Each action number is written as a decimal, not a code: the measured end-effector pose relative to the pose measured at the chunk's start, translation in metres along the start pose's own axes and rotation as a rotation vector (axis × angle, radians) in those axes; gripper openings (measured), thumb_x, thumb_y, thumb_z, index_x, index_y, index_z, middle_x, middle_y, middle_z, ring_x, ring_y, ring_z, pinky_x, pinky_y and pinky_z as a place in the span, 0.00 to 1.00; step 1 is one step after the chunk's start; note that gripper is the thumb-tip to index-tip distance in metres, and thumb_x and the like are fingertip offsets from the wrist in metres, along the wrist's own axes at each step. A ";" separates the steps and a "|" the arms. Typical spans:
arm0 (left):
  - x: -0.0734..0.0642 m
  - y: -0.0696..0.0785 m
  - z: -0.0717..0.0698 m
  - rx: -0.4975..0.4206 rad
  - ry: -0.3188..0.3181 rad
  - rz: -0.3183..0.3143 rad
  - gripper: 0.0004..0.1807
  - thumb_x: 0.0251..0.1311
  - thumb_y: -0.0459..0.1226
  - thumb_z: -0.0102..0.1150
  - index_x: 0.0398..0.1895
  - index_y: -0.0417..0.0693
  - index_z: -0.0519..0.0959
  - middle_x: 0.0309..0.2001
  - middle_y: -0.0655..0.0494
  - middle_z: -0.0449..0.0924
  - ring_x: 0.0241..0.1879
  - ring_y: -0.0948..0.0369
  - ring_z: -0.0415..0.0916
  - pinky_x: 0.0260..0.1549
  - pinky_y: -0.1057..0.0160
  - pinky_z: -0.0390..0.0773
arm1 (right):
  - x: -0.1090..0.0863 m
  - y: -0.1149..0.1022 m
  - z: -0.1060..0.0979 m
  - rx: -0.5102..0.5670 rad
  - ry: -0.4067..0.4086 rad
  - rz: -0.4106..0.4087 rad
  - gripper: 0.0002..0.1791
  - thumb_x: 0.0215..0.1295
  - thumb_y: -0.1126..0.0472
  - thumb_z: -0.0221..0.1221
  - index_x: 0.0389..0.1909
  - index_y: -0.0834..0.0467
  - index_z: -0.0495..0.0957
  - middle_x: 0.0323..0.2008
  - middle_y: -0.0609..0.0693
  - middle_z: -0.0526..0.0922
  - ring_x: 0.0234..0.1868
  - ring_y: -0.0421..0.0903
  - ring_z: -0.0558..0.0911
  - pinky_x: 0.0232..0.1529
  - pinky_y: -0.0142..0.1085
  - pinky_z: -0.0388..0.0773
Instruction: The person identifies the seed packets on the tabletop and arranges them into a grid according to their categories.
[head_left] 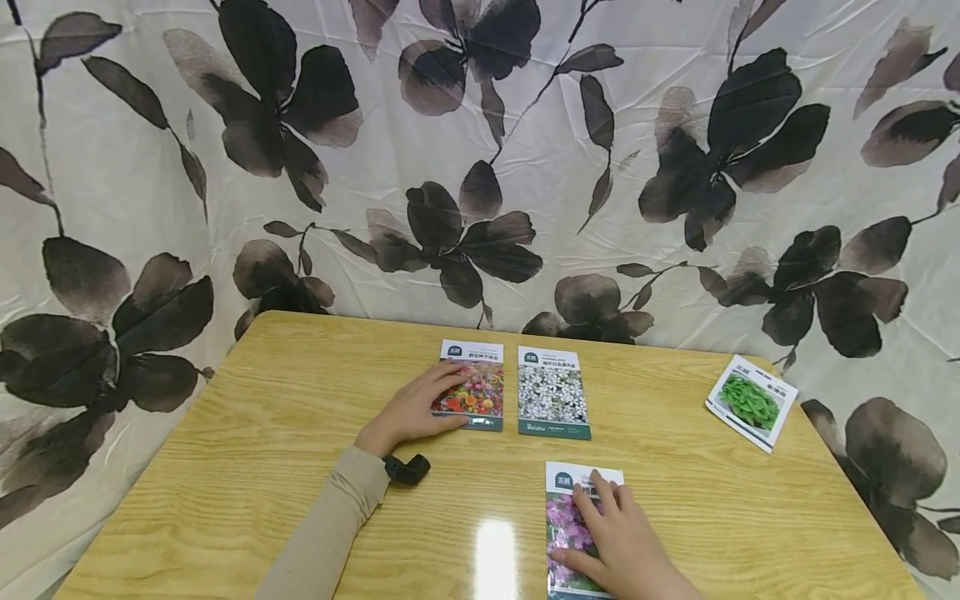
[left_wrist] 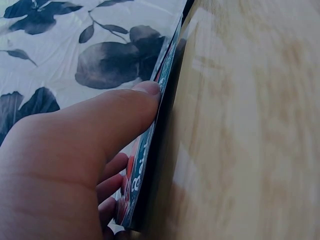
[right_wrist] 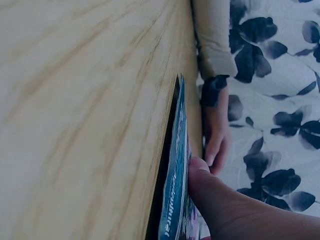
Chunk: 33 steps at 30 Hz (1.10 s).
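My left hand [head_left: 416, 406] rests on a seed packet with a mixed-colour flower picture [head_left: 483, 390], fingers across its left half. In the left wrist view, the thumb touches the packet's face close to its green lower edge [left_wrist: 142, 165]. Nearer the front, my right hand [head_left: 618, 537] lies with spread fingers on a seed packet with purple flowers [head_left: 562, 521]. The right wrist view shows that packet's green end [right_wrist: 175, 175] a little off the tabletop, the thumb against its face. Just right of the left hand's packet lies a white-flower seed packet [head_left: 553, 396], untouched.
A packet picturing green leaves [head_left: 752, 402] lies tilted near the right edge of the wooden table [head_left: 247, 467]. A black wrist device [head_left: 407, 469] sits on the left wrist. Floral cloth [head_left: 585, 208] hangs behind the table and along its sides.
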<state>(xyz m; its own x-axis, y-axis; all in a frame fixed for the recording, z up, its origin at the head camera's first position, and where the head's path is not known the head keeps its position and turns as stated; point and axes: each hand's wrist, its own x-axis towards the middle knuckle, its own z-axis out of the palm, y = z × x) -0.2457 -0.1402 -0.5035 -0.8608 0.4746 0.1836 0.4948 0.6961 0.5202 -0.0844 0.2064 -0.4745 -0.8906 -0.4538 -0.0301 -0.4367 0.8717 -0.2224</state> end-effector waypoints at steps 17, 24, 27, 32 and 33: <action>-0.001 0.000 -0.001 0.008 -0.009 -0.011 0.44 0.56 0.64 0.62 0.72 0.53 0.69 0.76 0.54 0.56 0.75 0.50 0.51 0.69 0.42 0.58 | 0.009 -0.014 0.006 -0.043 0.026 -0.075 0.50 0.62 0.24 0.49 0.65 0.64 0.72 0.64 0.71 0.68 0.58 0.68 0.70 0.59 0.64 0.69; 0.000 0.003 -0.002 0.006 -0.021 -0.013 0.44 0.56 0.63 0.63 0.72 0.53 0.69 0.76 0.53 0.55 0.76 0.51 0.50 0.70 0.42 0.58 | 0.015 -0.023 0.006 -0.068 -0.015 -0.097 0.51 0.62 0.22 0.46 0.66 0.62 0.72 0.65 0.69 0.67 0.58 0.67 0.69 0.54 0.60 0.73; -0.001 0.003 -0.002 0.012 -0.016 -0.013 0.44 0.56 0.64 0.63 0.72 0.53 0.69 0.76 0.54 0.56 0.76 0.51 0.50 0.70 0.42 0.58 | 0.018 -0.027 0.007 -0.110 0.003 -0.125 0.50 0.62 0.22 0.44 0.65 0.61 0.73 0.64 0.68 0.68 0.56 0.66 0.70 0.51 0.57 0.76; 0.000 0.002 -0.002 0.018 -0.013 -0.012 0.44 0.56 0.64 0.63 0.72 0.53 0.69 0.76 0.54 0.56 0.75 0.50 0.50 0.70 0.43 0.58 | 0.021 -0.033 0.009 -0.137 0.016 -0.142 0.50 0.63 0.22 0.43 0.66 0.60 0.73 0.64 0.67 0.69 0.56 0.64 0.70 0.50 0.55 0.76; 0.000 0.001 -0.002 0.017 -0.014 -0.013 0.44 0.56 0.64 0.63 0.72 0.53 0.69 0.76 0.54 0.56 0.75 0.50 0.50 0.70 0.42 0.58 | 0.021 -0.034 0.009 -0.133 0.008 -0.141 0.50 0.63 0.22 0.43 0.66 0.60 0.73 0.64 0.67 0.69 0.57 0.64 0.70 0.51 0.56 0.76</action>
<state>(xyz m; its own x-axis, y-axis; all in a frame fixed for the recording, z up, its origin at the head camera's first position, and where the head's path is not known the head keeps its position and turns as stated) -0.2450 -0.1405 -0.5010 -0.8655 0.4729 0.1653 0.4857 0.7114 0.5080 -0.0875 0.1654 -0.4761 -0.8201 -0.5722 -0.0001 -0.5697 0.8166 -0.0930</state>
